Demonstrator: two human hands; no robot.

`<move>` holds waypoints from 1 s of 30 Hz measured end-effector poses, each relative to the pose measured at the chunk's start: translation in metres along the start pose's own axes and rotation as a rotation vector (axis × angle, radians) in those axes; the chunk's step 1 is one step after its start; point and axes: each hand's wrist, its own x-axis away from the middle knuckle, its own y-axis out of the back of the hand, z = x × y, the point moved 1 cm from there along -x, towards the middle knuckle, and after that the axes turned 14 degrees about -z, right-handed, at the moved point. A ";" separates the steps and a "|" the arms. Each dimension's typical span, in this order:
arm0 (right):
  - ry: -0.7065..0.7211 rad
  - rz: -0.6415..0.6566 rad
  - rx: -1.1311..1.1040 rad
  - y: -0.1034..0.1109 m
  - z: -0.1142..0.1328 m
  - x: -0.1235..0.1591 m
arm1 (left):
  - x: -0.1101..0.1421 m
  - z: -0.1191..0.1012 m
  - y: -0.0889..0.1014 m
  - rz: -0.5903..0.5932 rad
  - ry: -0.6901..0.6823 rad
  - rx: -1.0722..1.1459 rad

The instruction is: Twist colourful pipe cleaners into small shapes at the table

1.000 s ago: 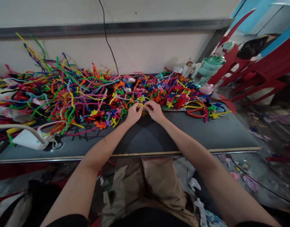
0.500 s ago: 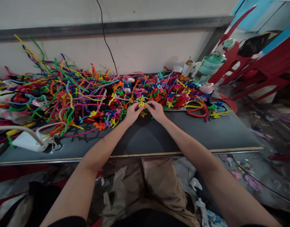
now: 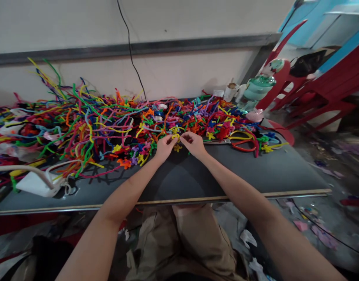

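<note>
In the head view, the bare left hand [image 3: 165,149] pinches a small yellow, fuzzy-stemmed flower shape [image 3: 175,136] between thumb and fingers, while the bare right hand [image 3: 194,145] has its bent thumb and forefinger at the flower's right side, though whether they grip it I cannot tell. The flower is between the 2 hands, over the middle of the dark grey, flat-topped table [image 3: 179,185], just on the near side of a long, tangled heap of multicoloured fuzzy stems [image 3: 109,130]. Metal-bladed scissors [image 3: 224,141] lie right of the right hand, and a white plastic box [image 3: 37,185] sits at the near left.
</note>
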 end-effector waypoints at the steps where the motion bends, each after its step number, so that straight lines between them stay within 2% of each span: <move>1: 0.004 0.011 0.024 0.000 0.000 0.000 | 0.000 0.000 0.000 -0.004 -0.005 -0.006; 7: 0.035 0.108 0.105 -0.002 -0.001 0.000 | 0.000 0.000 0.001 -0.031 0.000 -0.035; 12: 0.078 0.043 0.142 0.001 0.001 0.001 | 0.000 -0.001 0.002 0.021 -0.031 -0.081; 18: 0.415 0.142 0.154 0.011 0.002 -0.003 | -0.001 -0.003 0.002 0.136 -0.082 -0.157; 23: 0.480 0.228 0.215 0.020 0.002 -0.008 | -0.005 -0.002 0.006 0.286 -0.024 -0.168; 26: 0.518 0.328 0.345 0.022 0.007 -0.008 | -0.008 0.000 0.009 0.378 -0.011 -0.169; 30: 0.539 0.436 0.699 0.017 0.017 -0.006 | -0.013 0.003 0.012 0.409 -0.041 -0.216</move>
